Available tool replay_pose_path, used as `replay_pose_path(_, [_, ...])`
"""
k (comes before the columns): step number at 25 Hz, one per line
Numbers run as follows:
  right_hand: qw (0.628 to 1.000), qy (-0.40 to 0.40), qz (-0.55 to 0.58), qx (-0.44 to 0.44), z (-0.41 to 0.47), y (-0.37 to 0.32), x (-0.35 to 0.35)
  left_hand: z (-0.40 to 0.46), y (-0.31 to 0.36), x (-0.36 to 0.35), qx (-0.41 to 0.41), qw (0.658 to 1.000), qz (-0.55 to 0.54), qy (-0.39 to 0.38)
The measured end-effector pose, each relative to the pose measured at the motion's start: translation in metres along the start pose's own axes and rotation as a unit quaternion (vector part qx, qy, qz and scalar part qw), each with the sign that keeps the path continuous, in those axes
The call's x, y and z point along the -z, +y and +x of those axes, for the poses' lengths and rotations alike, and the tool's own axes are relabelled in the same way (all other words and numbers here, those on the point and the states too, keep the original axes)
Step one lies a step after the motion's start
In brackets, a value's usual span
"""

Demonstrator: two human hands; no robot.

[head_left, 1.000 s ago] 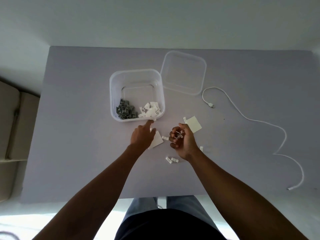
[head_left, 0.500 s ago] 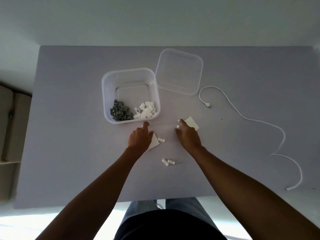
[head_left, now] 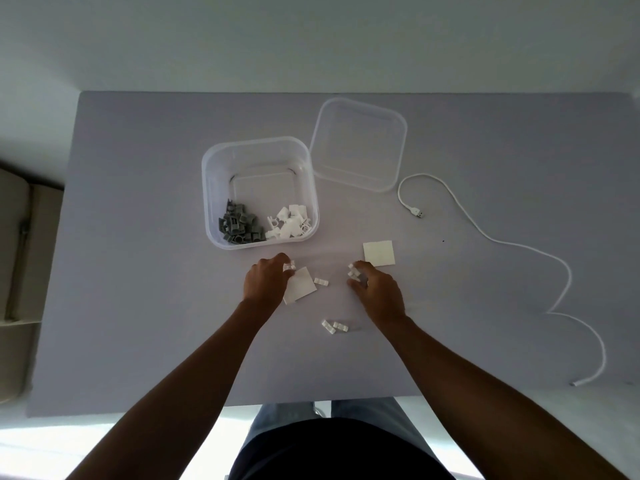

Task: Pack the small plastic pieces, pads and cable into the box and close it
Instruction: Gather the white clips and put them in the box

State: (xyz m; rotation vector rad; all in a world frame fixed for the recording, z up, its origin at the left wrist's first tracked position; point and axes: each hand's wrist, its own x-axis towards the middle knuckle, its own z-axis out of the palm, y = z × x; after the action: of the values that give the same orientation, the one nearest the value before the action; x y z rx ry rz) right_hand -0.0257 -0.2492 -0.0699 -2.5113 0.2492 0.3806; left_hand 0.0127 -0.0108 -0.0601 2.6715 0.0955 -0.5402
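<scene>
Head view: we're partway through. Box (head_left: 259, 192) sits open mid-table, with grey pieces (head_left: 238, 227) heaped in its near-left corner and white pieces (head_left: 290, 224) in its near-right corner, so most of the small stuff looks packed. Lid (head_left: 358, 145) lies off, just right of the box and a bit farther back, its edge close to the box rim. Still out: one pad (head_left: 379, 253) near and right of the box, a second pad (head_left: 300, 285) just in front of the box and partly under our left hand (head_left: 265, 282), a loose clip (head_left: 321, 281) beside that pad, two more clips (head_left: 334, 326) farther toward us, and the cable (head_left: 485, 237) snaking well right of the box, untouched. Left hand pinches a white clip at its fingertips, just short of the box's near wall. Right hand (head_left: 377, 291) is curled round a few white clips, in front of the box and beside the right pad. Left to do, as we judge it: remaining clips, both pads, cable, then lid on.
</scene>
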Motion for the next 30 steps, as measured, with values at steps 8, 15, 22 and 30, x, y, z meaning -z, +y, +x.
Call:
replay_pose_path(8, [1.0, 0.01, 0.0, -0.011, -0.003, 0.0, -0.003, 0.004, 0.004, 0.0, -0.036, 0.999, 0.037, -0.012])
replay_pose_path(15, [0.998, -0.055, -0.032, -0.017, 0.003, -0.008, -0.004, -0.003, 0.008, 0.002, -0.041, 0.998, 0.039, 0.0])
replay_pose_path(22, [0.993, -0.063, -0.093, -0.027, 0.004, -0.021, -0.014, 0.009, 0.018, 0.002, -0.051, 0.992, 0.078, -0.079])
replay_pose_path(30, [0.993, -0.048, -0.111, 0.002, 0.004, -0.02, -0.021, 0.007, 0.018, -0.003, -0.048, 0.993, 0.065, -0.08])
